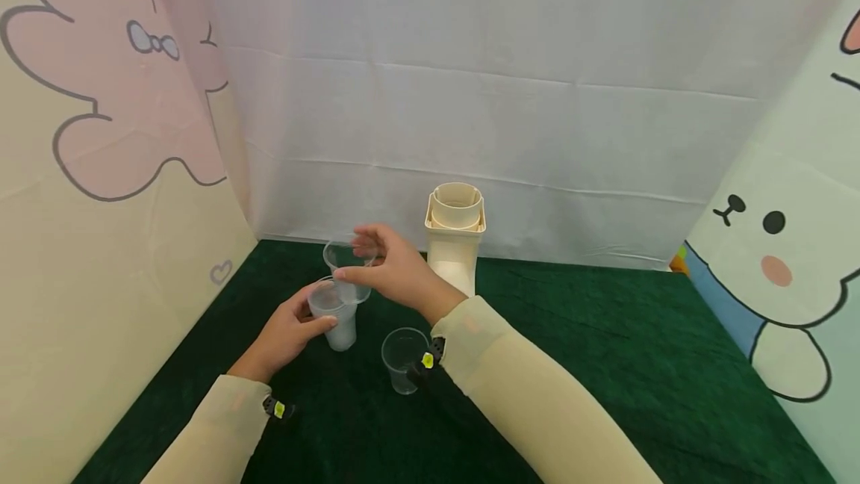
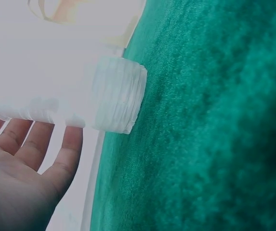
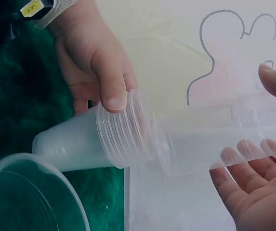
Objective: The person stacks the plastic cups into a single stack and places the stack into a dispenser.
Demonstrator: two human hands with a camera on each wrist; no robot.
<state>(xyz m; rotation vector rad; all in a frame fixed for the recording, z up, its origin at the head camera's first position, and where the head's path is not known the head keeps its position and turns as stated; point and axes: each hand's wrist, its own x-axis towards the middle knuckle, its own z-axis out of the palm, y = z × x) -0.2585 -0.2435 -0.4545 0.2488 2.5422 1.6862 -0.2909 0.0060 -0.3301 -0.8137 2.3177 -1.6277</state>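
My left hand point(image 1: 287, 331) grips a stack of clear plastic cups point(image 1: 341, 327) above the green cloth, thumb and fingers on opposite sides. Just over it, my right hand point(image 1: 396, 267) holds a single clear plastic cup point(image 1: 352, 291) between thumb and fingers. The lower end of that cup is right at the rims of the stack, as the right wrist view shows too. In the left wrist view, fingers point(image 2: 63, 163) lie along the side of the pale stack, its base over the cloth. Another clear cup point(image 1: 398, 376) stands upright below my right wrist.
Behind my right hand rises a cream pipe point(image 1: 453, 264) with a square collar and round open top, partly hidden by that hand. Green cloth point(image 1: 578, 342) covers the table. A white sheet point(image 1: 537, 133) hangs at the back, with cartoon-printed sheets at both sides.
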